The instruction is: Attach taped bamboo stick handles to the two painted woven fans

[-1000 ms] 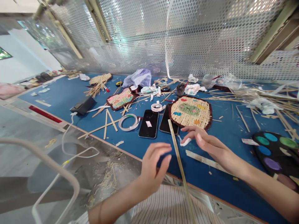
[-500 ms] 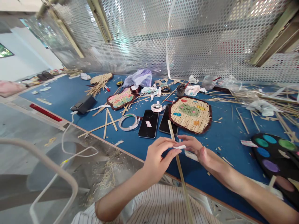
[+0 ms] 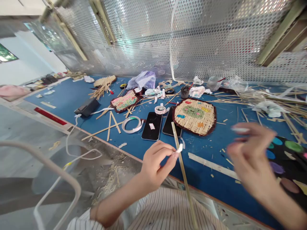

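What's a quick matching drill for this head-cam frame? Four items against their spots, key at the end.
Column 1
1. Left hand
2. Right hand
3. Woven bamboo mat
4. White tape ring

Column 2
A. Right of the two smartphones
B. Pinching a small white scrap
C. Left of the two smartphones
D. Blurred, partly over the round black paint palette

Pairs: 1-B, 2-D, 3-A, 4-C
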Demonstrator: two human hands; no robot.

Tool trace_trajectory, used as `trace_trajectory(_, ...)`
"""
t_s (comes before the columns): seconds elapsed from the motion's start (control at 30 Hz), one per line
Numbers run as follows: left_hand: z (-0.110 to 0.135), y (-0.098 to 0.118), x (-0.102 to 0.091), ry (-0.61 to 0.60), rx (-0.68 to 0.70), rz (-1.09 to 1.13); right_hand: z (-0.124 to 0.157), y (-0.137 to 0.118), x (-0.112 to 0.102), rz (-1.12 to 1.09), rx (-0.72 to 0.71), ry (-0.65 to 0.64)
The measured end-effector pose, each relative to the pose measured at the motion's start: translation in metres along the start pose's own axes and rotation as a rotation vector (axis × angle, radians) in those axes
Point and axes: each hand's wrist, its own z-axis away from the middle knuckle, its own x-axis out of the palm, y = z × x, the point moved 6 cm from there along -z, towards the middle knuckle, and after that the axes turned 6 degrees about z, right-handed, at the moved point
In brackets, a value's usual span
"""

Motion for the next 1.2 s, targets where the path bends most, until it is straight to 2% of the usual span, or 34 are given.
trace_trajectory(0.03,0.002,-0.003,-0.002,0.029,-0.021,0.004,-0.003,0.008,-0.005,0.044,0.054,0.056)
trace_trajectory(0.1,0.006,-0.011,-0.004,0.074,-0.085,0.011,-0.007,0.015,0.0,0.026,0.064,-0.048)
trace_trajectory(0.17,0.009,-0.019,-0.002,0.099,-0.143,0.022,-0.005,0.017,0.015,-0.13,0.104,-0.226)
trace_trajectory(0.23,0.009,-0.024,0.002,0.102,-0.177,0.022,0.0,0.013,0.029,-0.302,0.169,-0.332)
trace_trajectory(0.43,0.007,-0.02,0.012,0.081,-0.156,0.048,0.004,-0.014,0.058,-0.722,0.278,-0.421)
trace_trajectory(0.5,0.009,-0.019,0.015,0.095,-0.147,0.046,0.002,-0.018,0.063,-0.795,0.356,-0.427)
trace_trajectory(0.63,0.015,-0.018,0.017,0.136,-0.084,-0.025,-0.002,-0.016,0.063,-0.764,0.501,-0.374)
trace_trajectory(0.77,0.019,-0.013,0.015,0.15,0.014,-0.117,-0.007,-0.015,0.057,-0.755,0.532,-0.314)
trace_trajectory(0.83,0.021,-0.011,0.014,0.113,0.024,-0.157,-0.012,-0.016,0.055,-0.742,0.512,-0.295)
trace_trajectory(1.0,0.027,-0.012,0.02,-0.116,-0.096,-0.177,-0.027,-0.018,0.052,-0.698,0.454,-0.213)
trace_trajectory(1.2,0.039,-0.025,0.018,-0.114,-0.276,0.028,-0.037,-0.023,0.062,-0.689,0.389,-0.254)
